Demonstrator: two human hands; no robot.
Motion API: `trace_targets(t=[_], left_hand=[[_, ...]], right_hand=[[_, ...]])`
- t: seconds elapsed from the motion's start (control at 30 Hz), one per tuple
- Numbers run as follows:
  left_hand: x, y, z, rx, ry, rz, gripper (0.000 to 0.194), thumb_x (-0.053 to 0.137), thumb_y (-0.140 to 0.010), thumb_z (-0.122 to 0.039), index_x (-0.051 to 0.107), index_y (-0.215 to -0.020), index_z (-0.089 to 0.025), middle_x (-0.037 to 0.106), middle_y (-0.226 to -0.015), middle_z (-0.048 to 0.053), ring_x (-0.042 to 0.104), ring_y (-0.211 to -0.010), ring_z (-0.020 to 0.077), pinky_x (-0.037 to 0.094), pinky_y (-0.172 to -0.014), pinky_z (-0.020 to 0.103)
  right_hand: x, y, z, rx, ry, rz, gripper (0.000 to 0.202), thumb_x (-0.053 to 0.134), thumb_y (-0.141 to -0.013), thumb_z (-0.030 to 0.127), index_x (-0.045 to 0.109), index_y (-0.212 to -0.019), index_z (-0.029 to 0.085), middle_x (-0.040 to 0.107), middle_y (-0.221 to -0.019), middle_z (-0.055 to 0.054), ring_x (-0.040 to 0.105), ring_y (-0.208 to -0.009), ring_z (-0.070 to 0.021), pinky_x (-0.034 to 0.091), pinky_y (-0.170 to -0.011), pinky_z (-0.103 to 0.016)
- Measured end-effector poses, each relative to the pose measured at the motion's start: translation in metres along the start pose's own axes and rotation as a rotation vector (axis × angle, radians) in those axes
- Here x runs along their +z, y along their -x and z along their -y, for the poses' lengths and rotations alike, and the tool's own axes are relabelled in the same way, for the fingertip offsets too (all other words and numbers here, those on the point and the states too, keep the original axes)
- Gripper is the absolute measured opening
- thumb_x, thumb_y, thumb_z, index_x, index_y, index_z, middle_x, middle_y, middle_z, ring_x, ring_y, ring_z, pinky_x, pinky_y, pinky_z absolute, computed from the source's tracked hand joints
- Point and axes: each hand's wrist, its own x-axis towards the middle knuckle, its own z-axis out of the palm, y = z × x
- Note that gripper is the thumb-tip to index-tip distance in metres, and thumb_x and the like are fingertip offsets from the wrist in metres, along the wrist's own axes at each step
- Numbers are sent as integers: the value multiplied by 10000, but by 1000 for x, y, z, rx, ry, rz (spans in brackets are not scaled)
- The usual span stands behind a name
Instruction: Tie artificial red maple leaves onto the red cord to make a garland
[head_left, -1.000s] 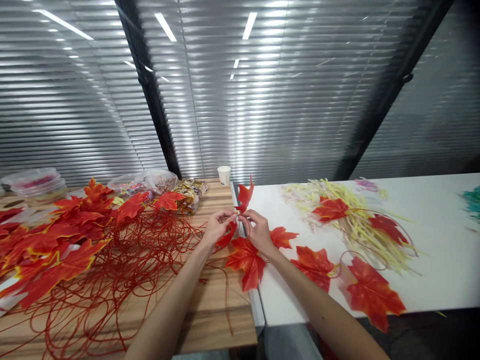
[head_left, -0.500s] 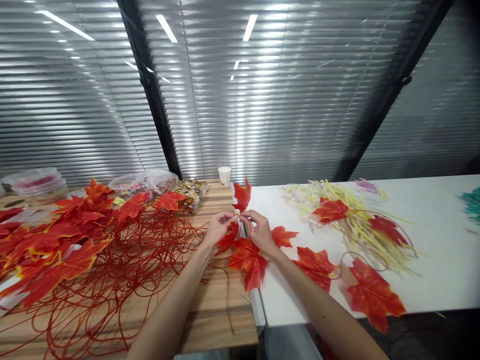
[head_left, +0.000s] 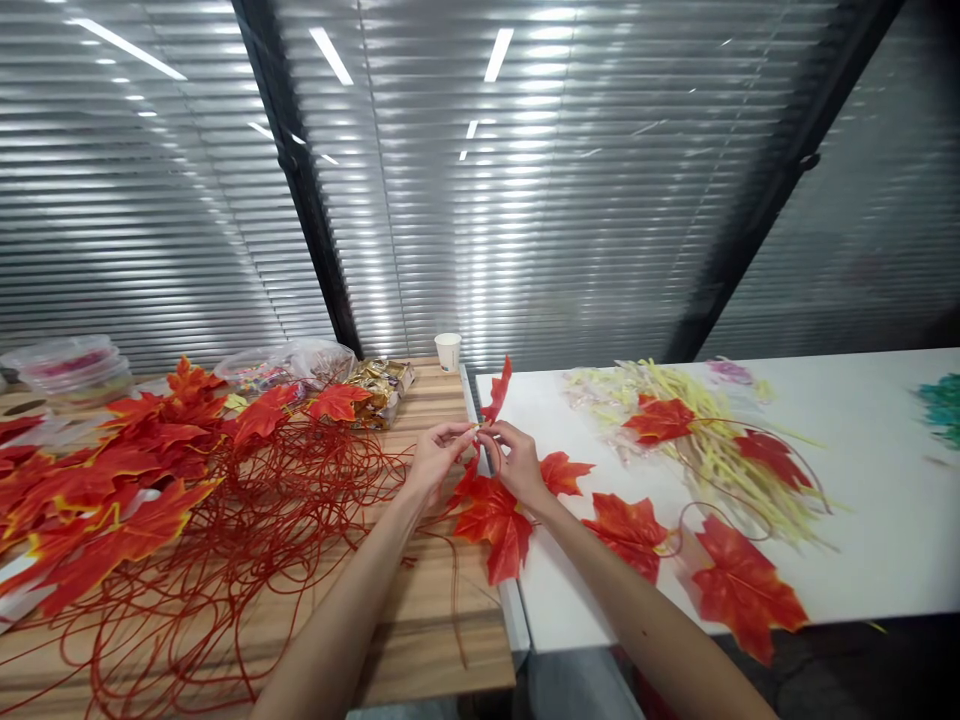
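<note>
Above the seam between the two tables, my left hand [head_left: 441, 455] and my right hand [head_left: 517, 460] meet fingertip to fingertip. Both pinch at the stem end of a red artificial maple leaf [head_left: 497, 390], which stands up above the fingers, turned nearly edge-on. Thin red cord seems to run through the same pinch, but the exact hold is too small to make out. Just below the hands hangs or lies a larger maple leaf [head_left: 495, 525]. More strung leaves, including an orange-red leaf [head_left: 628, 530], trail to the right along a red cord [head_left: 684, 515].
A tangle of red cord [head_left: 247, 530] and a pile of maple leaves [head_left: 127, 460] cover the wooden table's left. Behind stand a paper cup [head_left: 448, 352], a gold-wrapped pack [head_left: 381, 388] and plastic tubs [head_left: 71, 370]. Yellow strips [head_left: 697, 440] lie on the white table.
The upright leaf has turned from facing me to nearly edge-on and leans slightly right. The leaf under my left hand has shifted a little. Both hands stay in almost the same place.
</note>
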Motion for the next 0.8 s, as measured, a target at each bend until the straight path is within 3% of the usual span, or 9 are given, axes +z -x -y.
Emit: trace_targets(t=[0.6, 0.8], left_hand=[[4, 4, -1, -34, 6, 18, 303, 711, -567, -357, 651, -779, -149, 642, -706, 31, 531, -551, 76, 378, -479, 175], [4, 5, -2, 8, 24, 21, 353, 710, -571, -345, 648, -852, -141, 649, -732, 53, 524, -542, 80, 374, -484, 186]], right_hand=[[2, 2, 5, 102, -122, -27, 157, 502, -791, 284, 603, -750, 172, 602, -723, -27, 543, -647, -140, 429, -589, -246], [5, 1, -2, 246, -223, -37, 172, 567, -744, 320, 635, -791, 169, 645, -779, -50, 581, -702, -169, 461, -651, -290]])
